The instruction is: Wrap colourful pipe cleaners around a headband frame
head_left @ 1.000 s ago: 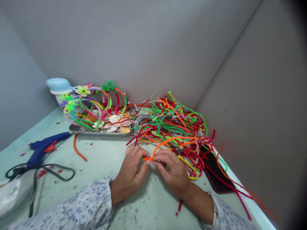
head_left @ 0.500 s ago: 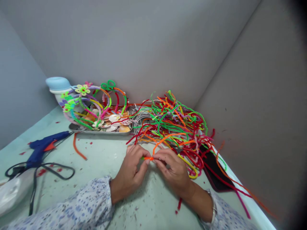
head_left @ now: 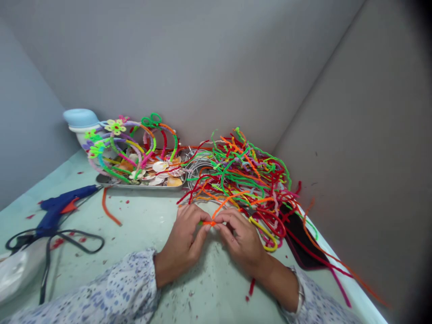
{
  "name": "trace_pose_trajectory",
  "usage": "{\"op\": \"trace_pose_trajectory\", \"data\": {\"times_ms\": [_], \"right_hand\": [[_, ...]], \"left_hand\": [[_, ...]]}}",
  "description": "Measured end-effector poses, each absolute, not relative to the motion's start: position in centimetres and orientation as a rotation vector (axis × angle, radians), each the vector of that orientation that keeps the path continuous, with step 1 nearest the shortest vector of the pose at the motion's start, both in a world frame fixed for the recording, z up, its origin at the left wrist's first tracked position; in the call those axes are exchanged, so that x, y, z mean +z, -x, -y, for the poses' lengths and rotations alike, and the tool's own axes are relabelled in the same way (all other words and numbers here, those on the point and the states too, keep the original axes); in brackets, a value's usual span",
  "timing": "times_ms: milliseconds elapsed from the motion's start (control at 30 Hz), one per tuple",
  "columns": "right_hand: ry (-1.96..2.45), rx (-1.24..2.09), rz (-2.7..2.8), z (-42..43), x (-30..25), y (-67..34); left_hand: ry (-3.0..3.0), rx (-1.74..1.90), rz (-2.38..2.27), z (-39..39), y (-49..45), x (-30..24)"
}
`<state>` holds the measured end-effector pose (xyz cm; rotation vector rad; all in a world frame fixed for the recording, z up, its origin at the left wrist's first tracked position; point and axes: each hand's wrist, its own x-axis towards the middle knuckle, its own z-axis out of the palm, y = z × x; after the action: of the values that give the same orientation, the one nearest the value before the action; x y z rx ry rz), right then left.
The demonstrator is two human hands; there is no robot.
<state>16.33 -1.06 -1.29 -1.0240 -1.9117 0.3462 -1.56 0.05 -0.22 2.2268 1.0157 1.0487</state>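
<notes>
My left hand point(head_left: 184, 238) is closed in a pinch on a thin headband, part of which is wrapped in orange with a bit of green beside the fingertips. Touching it fingertip to fingertip, my right hand point(head_left: 241, 240) pinches the orange pipe cleaner point(head_left: 227, 200) where it meets the band. The pipe cleaner's loose end slants up and to the right over the pile. Behind my fingers a bare grey metal arc point(head_left: 209, 202) shows, apparently part of the same headband. My fingers hide most of the wrapped stretch.
A heap of colourful pipe cleaners point(head_left: 246, 166) lies beyond my right hand, partly over a dark phone point(head_left: 305, 243). Metal hoops point(head_left: 202, 168) adjoin it. Shells and finished headbands point(head_left: 153, 139) fill a metal tray point(head_left: 141, 185). A blue glue gun point(head_left: 56, 209) with its cord lies left.
The orange pipe cleaner's loose end has drawn in leftward and now lies straighter and lower. Both hands keep nearly the same place and pinch.
</notes>
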Motion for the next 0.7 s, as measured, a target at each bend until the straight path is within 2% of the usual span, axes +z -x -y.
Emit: {"op": "trace_pose_trajectory", "data": {"times_ms": [700], "right_hand": [[1.107,0.500,1.949,1.04,-0.97,-16.44]], "left_hand": [[-2.265,1.048,-1.029,-0.08,1.60,-0.27]]}}
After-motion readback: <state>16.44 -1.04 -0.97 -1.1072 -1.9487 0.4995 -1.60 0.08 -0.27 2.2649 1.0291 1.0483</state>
